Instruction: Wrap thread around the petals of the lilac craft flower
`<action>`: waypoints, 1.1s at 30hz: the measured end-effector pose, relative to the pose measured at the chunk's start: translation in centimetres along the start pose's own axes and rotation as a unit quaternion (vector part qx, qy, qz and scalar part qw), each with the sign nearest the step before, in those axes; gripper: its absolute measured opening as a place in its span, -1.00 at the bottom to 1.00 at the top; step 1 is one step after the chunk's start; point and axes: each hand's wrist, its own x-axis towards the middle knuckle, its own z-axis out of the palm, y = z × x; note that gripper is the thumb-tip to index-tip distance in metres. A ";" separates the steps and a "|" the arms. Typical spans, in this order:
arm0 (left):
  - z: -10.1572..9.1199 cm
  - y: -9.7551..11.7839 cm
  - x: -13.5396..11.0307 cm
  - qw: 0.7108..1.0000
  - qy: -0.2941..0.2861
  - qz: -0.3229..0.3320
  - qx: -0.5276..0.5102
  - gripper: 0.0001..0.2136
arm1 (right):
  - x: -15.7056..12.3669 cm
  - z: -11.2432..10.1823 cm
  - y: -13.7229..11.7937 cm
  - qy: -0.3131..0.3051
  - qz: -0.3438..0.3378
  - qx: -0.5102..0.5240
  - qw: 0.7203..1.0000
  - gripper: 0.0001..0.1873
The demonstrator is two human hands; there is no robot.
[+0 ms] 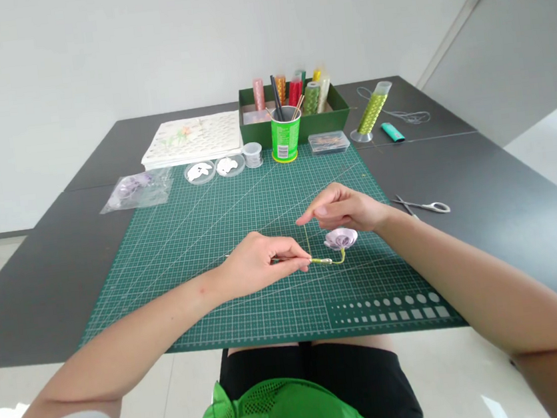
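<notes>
My left hand pinches a slim green-wrapped stem between thumb and fingers, low over the mat. A thin metallic piece sticks out behind that hand. To the right, the stem bends upward into a pale lilac fabric flower. A fine yellow-green thread runs steeply up from the pinch point to my right hand. The right fingers are closed on the thread's upper end, above and left of the flower. Their exact grip on it is partly hidden.
Beneath my hands lies a green cutting mat. Scissors lie at right. Behind are a green can, a box of thread spools, a yellow-green spool, dishes of white pieces, a plastic bag and white sheets.
</notes>
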 end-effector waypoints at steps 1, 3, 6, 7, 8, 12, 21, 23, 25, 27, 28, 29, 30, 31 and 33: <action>0.0 0.0 0.0 1.000 0.001 -0.002 -0.002 -0.91 | 0.0 0.0 0.0 -0.002 -0.004 0.000 1.000 -0.74; 0.0 -0.1 0.0 1.000 0.005 -0.008 -0.008 -0.91 | -0.1 -0.1 0.0 -0.001 -0.011 -0.003 1.000 -0.74; 0.0 -0.1 0.0 1.000 0.006 -0.015 -0.016 -0.91 | -0.3 -0.4 0.0 0.007 -0.022 -0.008 1.000 -0.74; 0.0 -0.1 0.0 1.000 0.004 -0.016 -0.017 -0.91 | -0.3 -0.5 0.0 0.011 -0.022 -0.009 1.000 -0.74; 0.0 0.0 0.0 1.000 0.003 -0.015 -0.017 -0.91 | -0.3 -0.5 0.1 0.013 -0.021 -0.010 1.000 -0.74; 0.0 0.0 -0.1 1.000 0.018 0.000 -0.003 -0.92 | -0.2 -0.6 0.1 0.024 0.003 -0.014 1.000 -0.72; 0.3 0.0 -0.2 0.984 0.117 0.080 0.110 -0.89 | -0.1 -1.3 -0.3 0.096 0.044 -0.070 0.992 -0.72; 0.2 -0.1 -0.2 0.970 0.138 0.123 0.155 -0.90 | -0.1 -1.6 -0.1 0.098 0.059 -0.074 0.991 -0.71; 0.2 -0.3 -0.3 0.952 0.152 0.175 0.200 -0.91 | -0.1 -1.7 0.1 0.091 0.065 -0.068 0.991 -0.71; 0.1 -0.4 -0.4 0.934 0.158 0.220 0.234 -0.93 | -0.1 -1.7 0.3 0.068 0.062 -0.054 0.994 -0.69; 0.0 -0.5 -0.5 0.926 0.159 0.236 0.246 -0.94 | -0.1 -1.7 0.4 0.053 0.061 -0.045 0.996 -0.68; 0.0 -0.5 -0.5 0.920 0.160 0.249 0.256 -0.93 | -0.1 -1.6 0.4 0.036 0.063 -0.034 0.997 -0.66; 0.0 -0.6 -0.5 0.915 0.160 0.261 0.263 -0.93 | -0.1 -1.6 0.5 0.016 0.066 -0.022 0.997 -0.64; 0.0 -0.6 -0.6 0.911 0.160 0.269 0.268 -0.92 | 0.0 -1.5 0.5 -0.002 0.069 -0.011 0.998 -0.63; 0.1 -0.7 -0.6 0.906 0.160 0.279 0.274 -0.90 | 0.0 -1.5 0.6 -0.031 0.071 0.005 0.997 -0.61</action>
